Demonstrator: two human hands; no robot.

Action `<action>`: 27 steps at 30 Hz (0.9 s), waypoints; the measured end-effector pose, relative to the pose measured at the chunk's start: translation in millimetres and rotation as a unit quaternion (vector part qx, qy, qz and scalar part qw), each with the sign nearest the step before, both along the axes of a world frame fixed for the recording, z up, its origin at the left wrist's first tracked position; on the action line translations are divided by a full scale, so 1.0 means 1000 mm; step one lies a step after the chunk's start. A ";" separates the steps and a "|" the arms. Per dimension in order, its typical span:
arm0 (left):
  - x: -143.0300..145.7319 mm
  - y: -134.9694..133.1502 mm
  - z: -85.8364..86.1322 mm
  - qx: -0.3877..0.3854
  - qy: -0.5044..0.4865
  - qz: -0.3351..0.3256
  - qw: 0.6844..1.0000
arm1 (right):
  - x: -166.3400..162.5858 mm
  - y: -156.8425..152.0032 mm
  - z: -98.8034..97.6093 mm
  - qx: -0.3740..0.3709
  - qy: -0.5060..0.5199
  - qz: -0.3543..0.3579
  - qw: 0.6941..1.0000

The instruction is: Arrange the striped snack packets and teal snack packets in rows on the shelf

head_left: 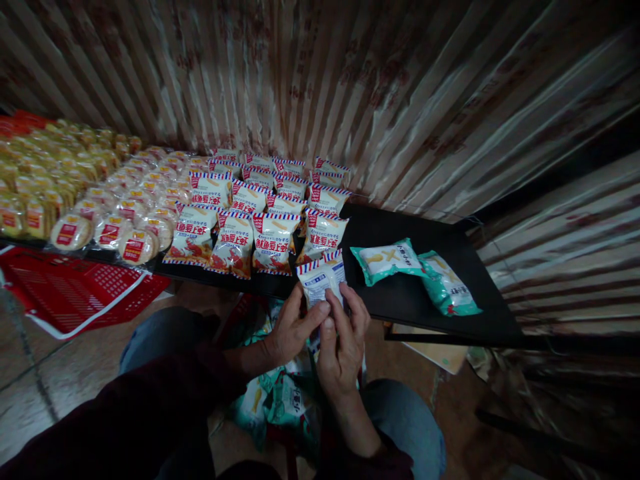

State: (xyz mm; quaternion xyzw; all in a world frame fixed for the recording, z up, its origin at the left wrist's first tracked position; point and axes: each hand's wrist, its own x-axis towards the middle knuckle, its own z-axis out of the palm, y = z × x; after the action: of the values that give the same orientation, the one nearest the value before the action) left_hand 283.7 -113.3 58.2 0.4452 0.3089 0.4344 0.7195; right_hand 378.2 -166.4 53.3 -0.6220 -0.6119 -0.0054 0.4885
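Note:
Both my hands hold one snack bag [320, 275], white with a red-and-blue striped edge, its back printed with small blue text. My left hand [295, 325] grips its left side, the thumb lying across the front. My right hand [343, 333] holds it from the right, with fingers pressed on its face. The lower part of the bag is hidden by my hands. Just beyond it, matching striped snack bags [273, 241] stand in rows on a black shelf [385, 303]. To the right, a green-and-white snack bag [390, 262] lies flat, and another green bag [450, 283] overlaps it.
Round packaged crackers [135, 247] and yellow packets [35, 217] fill the shelf's left part. A red basket [75, 293] sits below on the tiled floor. Several green bags [273, 400] lie between my knees. A pleated curtain [310, 80] hangs behind the shelf.

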 end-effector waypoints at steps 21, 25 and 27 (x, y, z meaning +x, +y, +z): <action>0.004 0.041 -0.022 -0.107 -0.083 0.066 0.989 | 0.017 0.007 -0.005 0.011 -0.083 -0.070 0.994; 0.005 0.039 -0.023 -0.116 -0.086 0.064 0.987 | 0.016 0.006 -0.004 0.022 -0.118 -0.076 0.990; 0.006 0.038 -0.023 -0.116 -0.085 0.056 0.988 | 0.015 0.006 -0.003 0.022 -0.124 -0.063 0.990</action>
State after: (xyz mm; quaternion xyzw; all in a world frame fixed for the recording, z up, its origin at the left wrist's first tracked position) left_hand 289.2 -75.1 35.6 0.3020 0.3192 0.4717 0.7645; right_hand 392.7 -160.6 50.1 -0.6425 -0.6272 -0.1266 0.4216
